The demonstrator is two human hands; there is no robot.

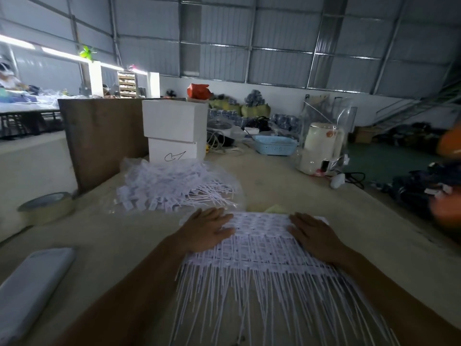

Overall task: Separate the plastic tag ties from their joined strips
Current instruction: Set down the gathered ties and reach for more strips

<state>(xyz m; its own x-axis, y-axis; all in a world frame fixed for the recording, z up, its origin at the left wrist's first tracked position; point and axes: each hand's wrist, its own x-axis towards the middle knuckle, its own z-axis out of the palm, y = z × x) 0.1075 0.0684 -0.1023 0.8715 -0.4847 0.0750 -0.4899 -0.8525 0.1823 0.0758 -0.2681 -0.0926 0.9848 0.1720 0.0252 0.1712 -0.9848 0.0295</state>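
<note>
A stack of joined white tag-tie strips (262, 243) lies flat on the table in front of me, its printed tag heads at the far side and its long thin tails fanned toward me. My left hand (209, 228) rests flat on the left edge of the stack with straight fingers. Over on the right edge, my right hand (311, 233) lies flat the same way. A loose pile of separated tag ties (174, 186) lies on clear plastic further back on the left.
Two stacked white boxes (174, 131) and a brown board (104, 136) stand behind the pile. A tape roll (47, 206) sits at left, a grey packet (30, 288) at near left. A blue basket (274, 144) and a white kettle (319, 148) stand at back right.
</note>
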